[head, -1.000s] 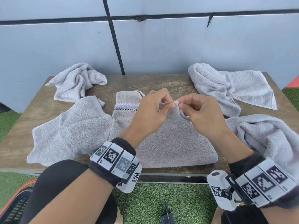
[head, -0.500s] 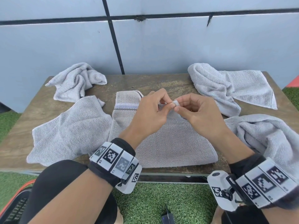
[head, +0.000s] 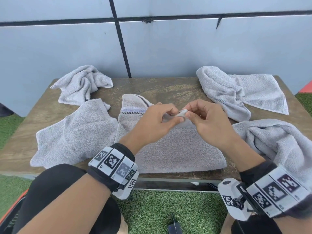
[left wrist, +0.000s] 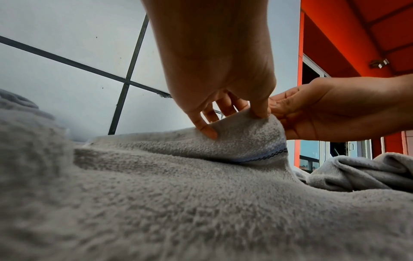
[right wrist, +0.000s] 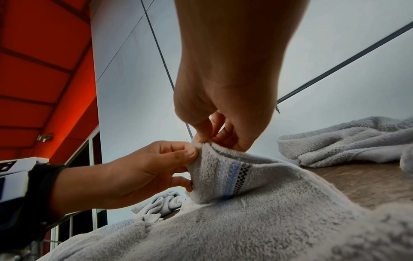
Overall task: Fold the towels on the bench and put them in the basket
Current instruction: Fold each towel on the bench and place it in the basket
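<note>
My head camera looks forward and down from above the near edge of the surface (head: 168, 86), facing the grey wall (head: 168, 48) behind it. The left wrist camera sits low, just over the middle towel (left wrist: 201, 203), looking along my left hand (left wrist: 219, 70) toward the wall and the orange building (left wrist: 357, 35) to the right. The right wrist camera is equally low and close, looking along my right hand (right wrist: 228, 88). All three views share the pinched towel corner where both hands meet.

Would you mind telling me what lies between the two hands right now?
A raised corner of the striped towel: the left hand and right hand pinch it between them, shown in all three views.
</note>
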Action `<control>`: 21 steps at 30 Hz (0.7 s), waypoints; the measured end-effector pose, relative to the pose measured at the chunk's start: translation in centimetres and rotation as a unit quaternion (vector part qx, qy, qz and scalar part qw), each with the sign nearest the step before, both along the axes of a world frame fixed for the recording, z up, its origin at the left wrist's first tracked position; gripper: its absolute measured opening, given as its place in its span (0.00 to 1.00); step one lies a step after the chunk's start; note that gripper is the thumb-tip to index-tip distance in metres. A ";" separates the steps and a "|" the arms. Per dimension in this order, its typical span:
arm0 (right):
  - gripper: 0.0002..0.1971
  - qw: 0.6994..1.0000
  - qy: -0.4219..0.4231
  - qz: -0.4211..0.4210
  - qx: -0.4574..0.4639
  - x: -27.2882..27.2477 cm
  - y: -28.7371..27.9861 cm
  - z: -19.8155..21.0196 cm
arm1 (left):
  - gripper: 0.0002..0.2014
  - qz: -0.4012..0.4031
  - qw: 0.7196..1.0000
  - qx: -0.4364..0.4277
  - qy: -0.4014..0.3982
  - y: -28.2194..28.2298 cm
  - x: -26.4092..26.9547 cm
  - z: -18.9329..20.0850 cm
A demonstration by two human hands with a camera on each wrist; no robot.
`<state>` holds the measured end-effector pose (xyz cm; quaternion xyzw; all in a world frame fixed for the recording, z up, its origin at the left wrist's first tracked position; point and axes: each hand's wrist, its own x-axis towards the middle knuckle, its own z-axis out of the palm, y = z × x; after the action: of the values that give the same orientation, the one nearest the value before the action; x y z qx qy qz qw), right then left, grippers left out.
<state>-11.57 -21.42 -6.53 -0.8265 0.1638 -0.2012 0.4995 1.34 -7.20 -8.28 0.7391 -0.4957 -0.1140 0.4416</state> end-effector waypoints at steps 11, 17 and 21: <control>0.02 0.999 -0.049 0.022 -0.003 -0.9 1.5 1.9 | 0.10 0.021 1.000 -0.004 -0.020 1.2 -0.2 1.2; 0.06 0.997 -0.065 -0.011 -0.037 -1.3 0.9 2.1 | 0.18 -0.004 0.994 0.062 -0.088 2.2 -0.2 2.4; 0.04 0.991 -0.112 -0.065 -0.024 -2.0 -0.8 3.0 | 0.17 0.039 0.988 0.103 -0.106 4.4 1.9 3.7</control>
<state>-13.54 -22.23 -3.54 -0.7984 0.1558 -0.3284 0.4801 3.21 -2.79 -4.55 0.8073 -0.4957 -0.0681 0.3128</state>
